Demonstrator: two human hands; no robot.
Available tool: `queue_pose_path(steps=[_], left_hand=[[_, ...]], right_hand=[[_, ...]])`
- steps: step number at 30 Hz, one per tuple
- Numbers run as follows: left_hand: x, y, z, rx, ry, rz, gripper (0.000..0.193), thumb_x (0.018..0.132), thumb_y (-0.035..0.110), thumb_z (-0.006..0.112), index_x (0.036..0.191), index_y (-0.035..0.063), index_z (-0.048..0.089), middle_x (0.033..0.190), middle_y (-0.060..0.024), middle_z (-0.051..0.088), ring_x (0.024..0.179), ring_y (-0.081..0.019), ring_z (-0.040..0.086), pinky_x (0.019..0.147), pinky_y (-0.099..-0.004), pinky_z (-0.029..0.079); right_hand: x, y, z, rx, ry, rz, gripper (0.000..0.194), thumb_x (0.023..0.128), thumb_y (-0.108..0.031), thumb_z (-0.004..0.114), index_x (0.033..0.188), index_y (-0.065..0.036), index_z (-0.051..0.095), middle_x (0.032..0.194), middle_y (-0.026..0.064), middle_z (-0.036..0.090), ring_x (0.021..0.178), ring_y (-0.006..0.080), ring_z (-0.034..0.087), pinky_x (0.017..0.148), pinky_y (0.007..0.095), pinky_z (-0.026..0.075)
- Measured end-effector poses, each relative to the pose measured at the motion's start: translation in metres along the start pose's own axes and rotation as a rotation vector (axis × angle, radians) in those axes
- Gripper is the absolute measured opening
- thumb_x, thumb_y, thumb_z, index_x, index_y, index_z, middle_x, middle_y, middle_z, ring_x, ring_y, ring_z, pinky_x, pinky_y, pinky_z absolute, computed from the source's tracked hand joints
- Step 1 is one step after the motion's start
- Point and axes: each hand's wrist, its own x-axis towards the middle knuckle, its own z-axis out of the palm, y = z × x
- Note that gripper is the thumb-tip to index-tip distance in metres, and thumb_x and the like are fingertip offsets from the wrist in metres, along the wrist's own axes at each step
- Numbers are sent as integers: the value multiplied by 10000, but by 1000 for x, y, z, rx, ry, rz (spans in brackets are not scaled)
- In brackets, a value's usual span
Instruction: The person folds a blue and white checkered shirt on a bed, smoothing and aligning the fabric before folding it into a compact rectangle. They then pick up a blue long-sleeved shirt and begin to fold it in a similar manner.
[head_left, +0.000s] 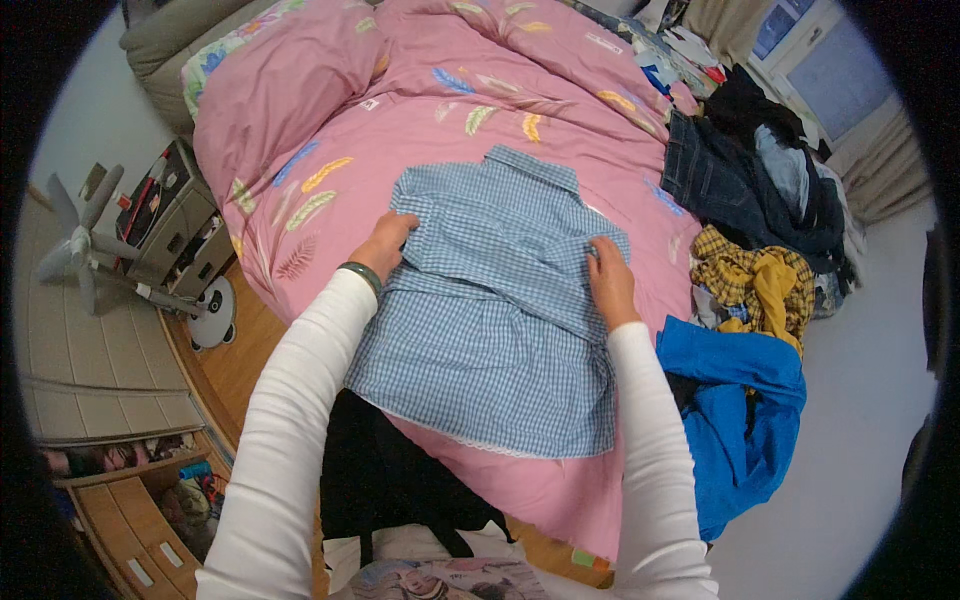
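Note:
A blue-and-white gingham shirt (480, 322) with a collar lies spread on the bed, its collar pointing away from me and a white lace trim along the hem. Its sleeves are not seen stretched out to the sides, and creases cross its middle. My left hand (384, 244) grips the left edge of the garment below the shoulder, thumb on top. On the opposite edge, my right hand (611, 281) pinches the fabric a little below the other shoulder, with some fingertips hidden. Beneath the shirt is a pink duvet (442, 135) printed with feathers.
Along the bed's right side lie a blue garment (750, 420), yellow plaid clothing (750, 277) and dark jeans (705, 165) in a heap. To the left stand a fan (79, 240) and a nightstand (172, 225). An open drawer (142, 525) holds items at lower left.

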Motion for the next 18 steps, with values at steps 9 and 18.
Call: queue_pose_path(steps=[9,18], left_hand=[[-16,14,-8,-78,-132,82,496,832,-9,488,1325,-49,452,1191,-198,591,1053,-322,605,879,-412,531],[39,-10,-2,439,69,379,538,833,34,507,1363,-21,434,1265,-238,569,1132,-358,581,959,-399,483]], right_hand=[[32,15,-1,-14,-121,100,203,898,-191,605,1032,-44,647,1008,151,644,933,345,623,794,411,493],[37,58,-12,105,158,314,199,904,-198,602,1003,-34,656,963,158,653,873,317,629,787,373,484]])
